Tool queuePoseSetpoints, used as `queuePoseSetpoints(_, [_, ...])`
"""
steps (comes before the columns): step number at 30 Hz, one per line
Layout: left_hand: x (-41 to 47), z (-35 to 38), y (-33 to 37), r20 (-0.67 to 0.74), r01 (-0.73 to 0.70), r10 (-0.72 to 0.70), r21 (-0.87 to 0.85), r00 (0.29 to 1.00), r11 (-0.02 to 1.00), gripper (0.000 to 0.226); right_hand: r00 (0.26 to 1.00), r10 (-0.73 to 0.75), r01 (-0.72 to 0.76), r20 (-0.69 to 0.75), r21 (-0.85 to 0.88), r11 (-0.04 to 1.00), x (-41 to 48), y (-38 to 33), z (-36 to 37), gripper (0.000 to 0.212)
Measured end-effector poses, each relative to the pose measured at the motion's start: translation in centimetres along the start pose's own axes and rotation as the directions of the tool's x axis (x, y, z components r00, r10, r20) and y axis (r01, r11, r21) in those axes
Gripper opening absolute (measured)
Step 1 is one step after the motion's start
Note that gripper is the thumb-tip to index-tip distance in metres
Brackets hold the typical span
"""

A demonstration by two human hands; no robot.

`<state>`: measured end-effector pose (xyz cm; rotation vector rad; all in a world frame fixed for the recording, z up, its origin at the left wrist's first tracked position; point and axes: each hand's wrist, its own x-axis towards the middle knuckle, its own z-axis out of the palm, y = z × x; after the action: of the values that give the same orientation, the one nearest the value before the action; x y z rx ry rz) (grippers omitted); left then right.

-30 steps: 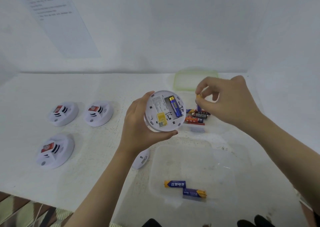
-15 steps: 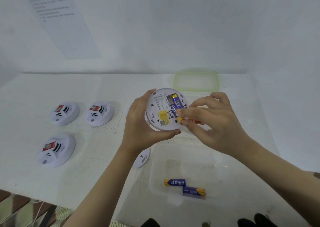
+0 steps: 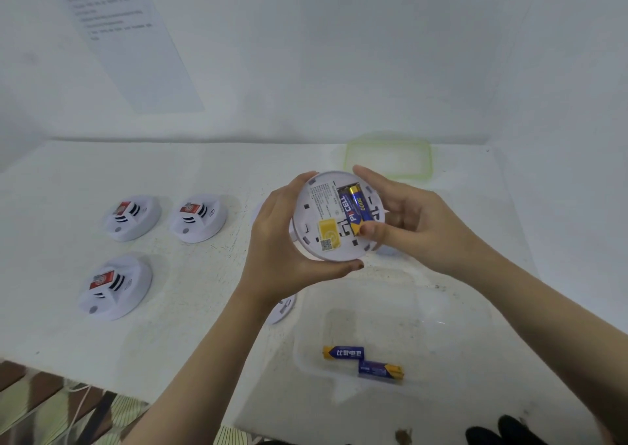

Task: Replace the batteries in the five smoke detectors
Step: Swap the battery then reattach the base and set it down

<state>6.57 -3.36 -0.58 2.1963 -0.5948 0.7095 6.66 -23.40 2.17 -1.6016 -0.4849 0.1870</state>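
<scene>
My left hand point(image 3: 275, 240) grips a white round smoke detector point(image 3: 326, 216) from its left side, back facing me, above the table. Its battery bay holds two blue-and-gold batteries point(image 3: 355, 208) side by side. My right hand point(image 3: 414, 227) cups the detector's right edge, its thumb pressing the gold lower end of the left battery. Three more detectors lie face up on the left: two at the back point(image 3: 132, 218) point(image 3: 198, 218) and one nearer point(image 3: 114, 286).
A clear plastic tub point(image 3: 452, 312) in front of me holds two loose blue-and-gold batteries point(image 3: 343, 353) point(image 3: 380, 371). A white cover plate point(image 3: 282, 310) peeks out under my left forearm. A green-rimmed lid point(image 3: 389, 154) lies at the back. The table's front edge runs bottom left.
My right hand carried a battery from beside the far pile to the detector and set it in the bay beside the first one. Its thumb now presses the battery's lower end.
</scene>
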Motion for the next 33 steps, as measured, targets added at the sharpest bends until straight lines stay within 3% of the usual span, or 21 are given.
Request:
queuePoseSetpoints(14, [-0.8, -0.7, 0.6, -0.012, -0.022, 0.023, 0.072, 1.0, 0.997, 0.096, 0.994, 0.019, -0.006, -0.109, 0.123, 0.992, -0.2, 0.6, 1.4, 0.064])
queuePoseSetpoints(19, [-1.7, -2.2, 0.3, 0.039, 0.109, -0.11, 0.034, 0.993, 0.993, 0.099, 0.999, 0.032, -0.033, -0.034, -0.008, 0.999, 0.4, 0.3, 2.6, 0.058])
queuePoseSetpoints(22, [-2.5, -3.8, -0.2, 0.016, 0.164, -0.163, -0.018, 0.986, 0.986, 0.092, 0.993, 0.116, -0.114, 0.023, -0.08, 0.99, 1.2, -0.3, 3.5, 0.045])
queuePoseSetpoints(25, [-3.8, -5.9, -1.6, -0.037, 0.211, -0.212, -0.025, 0.977, 0.977, 0.085, 0.978, 0.209, -0.209, -0.014, -0.146, 0.967, 2.3, -0.4, 4.9, 0.026])
queuePoseSetpoints(27, [-5.0, -7.6, -3.2, -0.063, 0.283, -0.285, -0.035, 0.957, 0.959, 0.087, 0.979, 0.205, -0.191, 0.002, -0.358, 0.914, 2.8, -0.2, 5.8, 0.021])
queuePoseSetpoints(30, [-6.4, -10.0, -5.1, -0.076, 0.352, -0.35, 0.018, 0.934, 0.936, 0.094, 0.96, 0.232, -0.056, 0.156, -0.704, 0.708, 3.4, 0.1, 7.3, 0.024])
queuePoseSetpoints(33, [-7.3, -11.8, -6.4, -0.055, 0.378, -0.376, 0.039, 0.925, 0.925, 0.096, 0.919, 0.323, 0.04, 0.227, -0.868, 0.496, 3.9, -0.1, 9.7, 0.033])
